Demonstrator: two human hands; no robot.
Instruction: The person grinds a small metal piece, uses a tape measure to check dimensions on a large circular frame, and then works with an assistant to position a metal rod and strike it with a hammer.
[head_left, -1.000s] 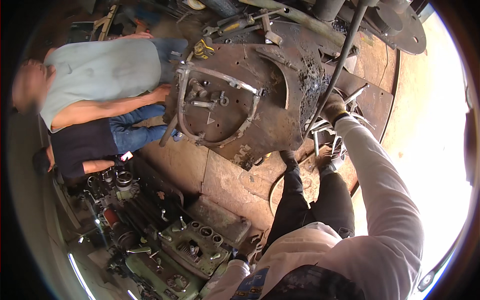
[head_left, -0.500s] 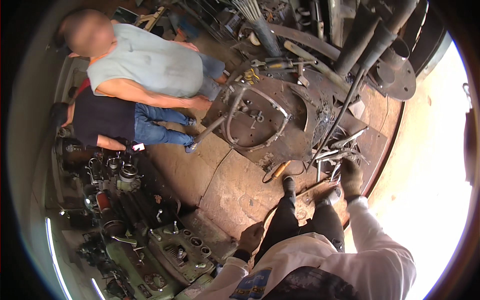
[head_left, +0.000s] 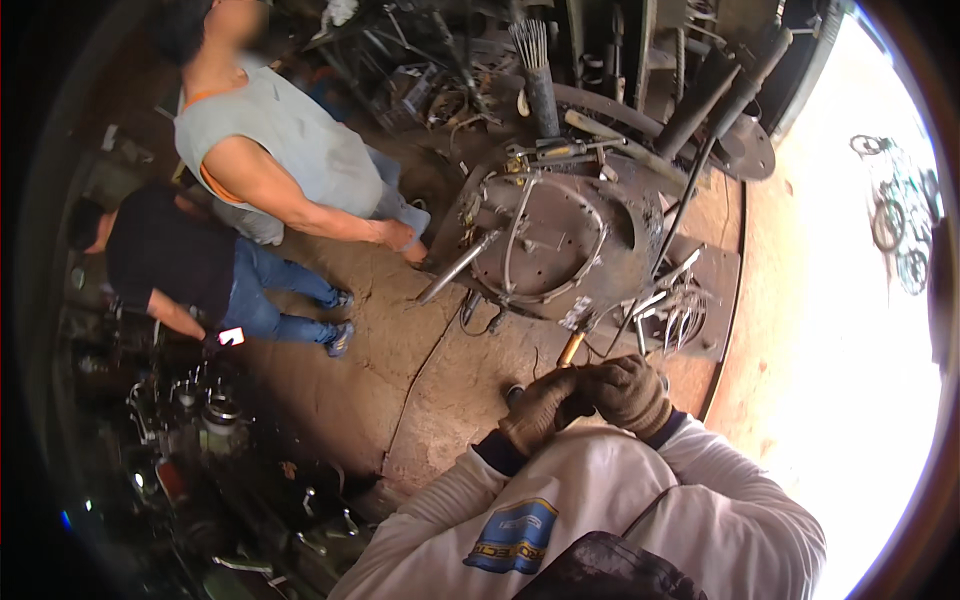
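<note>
My left hand (head_left: pixel 538 410) and my right hand (head_left: pixel 628 394), both in brown work gloves, are together in front of my body. Their fingers are curled in toward each other. A dark patch shows between them, and I cannot make out what they hold, if anything. Just beyond them is an orange handle (head_left: pixel 571 348), perhaps of a welding electrode holder. A bent metal hoop frame (head_left: pixel 512 236) lies on a dark steel plate (head_left: pixel 635 232), with a straight tube (head_left: pixel 458 266) sticking out to its left.
A person in a grey sleeveless shirt (head_left: pixel 290 150) stands at the plate's left; another in a dark shirt (head_left: pixel 170 245) bends behind. A lathe (head_left: pixel 215 420) fills the lower left. Thin rods (head_left: pixel 530 45) stand in a tube; bent metal scraps (head_left: pixel 680 310) lie right.
My right hand has moved left from the metal scraps, and my left hand has risen to meet it. The view has shifted. The person in grey stands more upright.
</note>
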